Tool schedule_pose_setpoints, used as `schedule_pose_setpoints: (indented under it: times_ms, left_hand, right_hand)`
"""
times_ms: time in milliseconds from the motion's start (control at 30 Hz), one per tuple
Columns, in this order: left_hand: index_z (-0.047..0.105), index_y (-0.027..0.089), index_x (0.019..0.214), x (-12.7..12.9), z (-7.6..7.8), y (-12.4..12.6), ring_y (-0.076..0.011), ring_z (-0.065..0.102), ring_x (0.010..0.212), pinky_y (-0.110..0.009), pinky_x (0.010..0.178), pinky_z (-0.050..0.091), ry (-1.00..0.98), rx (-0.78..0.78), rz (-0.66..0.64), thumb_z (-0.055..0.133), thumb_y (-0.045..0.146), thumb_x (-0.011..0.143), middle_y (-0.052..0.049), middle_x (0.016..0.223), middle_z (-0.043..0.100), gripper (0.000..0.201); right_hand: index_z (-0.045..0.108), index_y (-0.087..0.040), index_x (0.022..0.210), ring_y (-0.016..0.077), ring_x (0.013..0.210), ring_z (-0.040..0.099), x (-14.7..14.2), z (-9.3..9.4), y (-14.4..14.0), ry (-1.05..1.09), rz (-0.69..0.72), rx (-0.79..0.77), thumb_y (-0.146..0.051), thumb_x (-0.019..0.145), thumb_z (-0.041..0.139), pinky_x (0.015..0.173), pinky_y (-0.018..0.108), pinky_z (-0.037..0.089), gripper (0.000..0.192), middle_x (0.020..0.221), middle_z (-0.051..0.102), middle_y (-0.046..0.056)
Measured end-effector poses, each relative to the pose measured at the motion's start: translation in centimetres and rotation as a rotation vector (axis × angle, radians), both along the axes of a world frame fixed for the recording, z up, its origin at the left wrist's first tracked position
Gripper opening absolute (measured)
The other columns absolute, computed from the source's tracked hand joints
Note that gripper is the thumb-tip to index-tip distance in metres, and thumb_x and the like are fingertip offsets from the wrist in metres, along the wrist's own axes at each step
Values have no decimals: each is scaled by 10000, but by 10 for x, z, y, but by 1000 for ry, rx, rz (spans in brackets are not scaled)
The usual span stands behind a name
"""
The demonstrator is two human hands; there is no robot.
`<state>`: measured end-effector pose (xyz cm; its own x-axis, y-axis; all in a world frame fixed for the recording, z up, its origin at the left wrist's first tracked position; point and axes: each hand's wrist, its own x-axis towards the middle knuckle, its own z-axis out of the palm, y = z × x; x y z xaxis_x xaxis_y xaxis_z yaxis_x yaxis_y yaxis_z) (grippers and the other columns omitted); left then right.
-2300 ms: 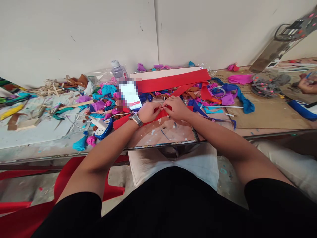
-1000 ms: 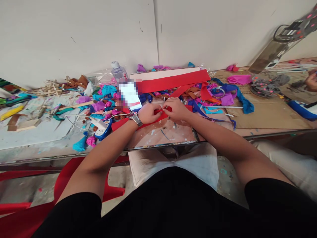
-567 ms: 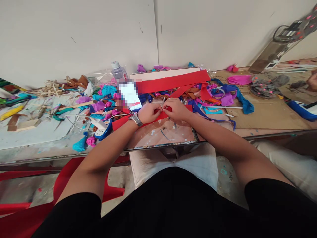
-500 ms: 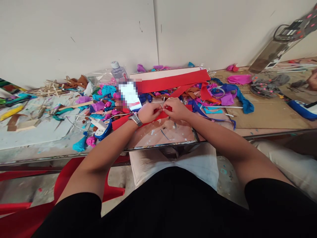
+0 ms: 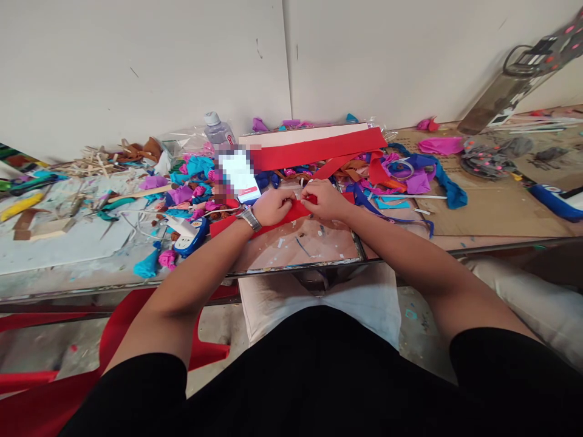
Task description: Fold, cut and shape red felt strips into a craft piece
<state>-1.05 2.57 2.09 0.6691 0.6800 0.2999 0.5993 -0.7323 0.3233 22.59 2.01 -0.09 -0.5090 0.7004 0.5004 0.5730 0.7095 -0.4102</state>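
Observation:
A strip of red crepe paper (image 5: 298, 211) lies across the table in front of me, passing beneath both hands. My left hand (image 5: 273, 207), with a metal watch at the wrist, has its fingers closed on the strip. My right hand (image 5: 322, 200) pinches the same strip just to the right, its fingertips a small gap away from the left ones. Partly hidden by my fingers, a bit of red bunches up at the right fingertips. Behind the hands, a wider red strip (image 5: 319, 150) rests on a heap of coloured paper scraps.
A lit phone (image 5: 241, 176) leans beside a clear bottle (image 5: 218, 129). Left of my forearm sit a blue power strip (image 5: 191, 238) and green-handled pliers (image 5: 113, 207). Crumpled paper and wood sticks cover the left side. Cardboard (image 5: 492, 209) and a tall dark bottle (image 5: 489, 100) are at right.
My fingertips have drawn slightly apart, and the red strip's left end has shifted a little to the right. A co-worker's hand at the far right has left the view.

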Motion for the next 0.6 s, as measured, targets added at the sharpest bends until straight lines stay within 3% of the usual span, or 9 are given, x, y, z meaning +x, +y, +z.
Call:
schedule_pose_setpoints:
  times_ms: [233,600]
  left_hand:
    - [743,207,955,0,0,0,-242,624,704,-362,689,401,42,5,18,507,245,864,-54,761,711,256]
    - [787,178,1000,0,3,0,-257,662,773,-364,729,441,73,-27,159,430,259,924,-92,855,764,374]
  right_hand:
    - [689,-207,871,269,921,653,1,-2,1,61,-16,5,-327,902,605,914,415,399,150,918,771,83]
    - [674,-209,842,269,886,646,1,-3,4,71,-25,11,-314,886,620,880,402,417,126,880,762,84]
